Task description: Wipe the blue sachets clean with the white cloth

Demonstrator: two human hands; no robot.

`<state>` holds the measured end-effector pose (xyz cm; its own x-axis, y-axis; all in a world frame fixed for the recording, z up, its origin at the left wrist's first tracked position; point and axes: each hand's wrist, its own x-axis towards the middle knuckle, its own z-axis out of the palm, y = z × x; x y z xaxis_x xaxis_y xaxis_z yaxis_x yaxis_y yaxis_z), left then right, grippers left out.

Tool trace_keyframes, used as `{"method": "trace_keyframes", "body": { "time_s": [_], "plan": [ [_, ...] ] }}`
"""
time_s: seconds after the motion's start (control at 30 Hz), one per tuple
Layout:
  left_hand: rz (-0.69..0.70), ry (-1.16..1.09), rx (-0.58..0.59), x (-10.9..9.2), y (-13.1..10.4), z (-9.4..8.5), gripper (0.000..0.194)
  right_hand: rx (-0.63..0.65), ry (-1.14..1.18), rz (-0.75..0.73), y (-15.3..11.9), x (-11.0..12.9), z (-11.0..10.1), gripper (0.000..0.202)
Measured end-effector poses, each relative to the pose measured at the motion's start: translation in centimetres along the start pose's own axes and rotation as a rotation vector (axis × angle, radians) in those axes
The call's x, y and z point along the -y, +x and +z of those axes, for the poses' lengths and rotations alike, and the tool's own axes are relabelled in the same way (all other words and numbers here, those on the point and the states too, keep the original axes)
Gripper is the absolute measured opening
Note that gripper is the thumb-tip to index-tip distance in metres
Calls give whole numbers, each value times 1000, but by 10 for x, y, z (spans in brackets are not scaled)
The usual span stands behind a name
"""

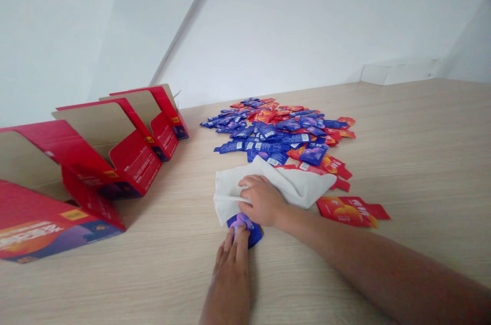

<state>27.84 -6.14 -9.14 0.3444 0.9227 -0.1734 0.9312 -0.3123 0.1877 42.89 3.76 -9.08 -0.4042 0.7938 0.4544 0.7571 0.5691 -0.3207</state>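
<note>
Head view gives me a row of red boxes [132,164] along the left side of the frame, with their flaps open. Their insides are plain tan card where I can see them, but I can't see all the way down.

The blue packet [253,235] lies flat on the counter [429,171], just below the middle of the frame. It is small and shiny, with a purple fruit picture, and a white cloth [303,184] hides its top part. The left hand [231,258] is open, fingers nearly straight, tips resting on the packet. The right hand [264,201] lies on the cloth with bent fingers and a gap by the thumb; I can't tell if it grips.

A heap of blue and red packets [278,133] fills the middle, and one red packet [345,211] sits right of the cloth. That one has big white letters and orange fruit. Some packets show bar codes. The boxes have white writing and yellow patches, too blurry for me to read.
</note>
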Motion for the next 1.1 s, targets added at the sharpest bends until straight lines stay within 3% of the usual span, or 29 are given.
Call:
{"method": "trace_keyframes", "body": {
  "time_s": [0.13,0.4,0.5,0.73,0.83,1.1],
  "plan": [
    [-3,8,4,0,0,2,72,13,31,-47,-1,1,0,19],
    [18,-51,-32,2,3,8,66,86,112,-286,-4,10,-3,20],
    [9,-39,-49,2,3,8,68,81,90,-244,-4,11,-3,21],
    [22,-22,-42,0,-1,2,69,35,-50,30,0,4,-4,20],
    [6,-37,-31,0,-1,1,69,41,-50,55,1,2,-5,21],
    [-8,-11,15,-3,1,0,68,79,87,-215,-4,7,-4,18]
  ]
}}
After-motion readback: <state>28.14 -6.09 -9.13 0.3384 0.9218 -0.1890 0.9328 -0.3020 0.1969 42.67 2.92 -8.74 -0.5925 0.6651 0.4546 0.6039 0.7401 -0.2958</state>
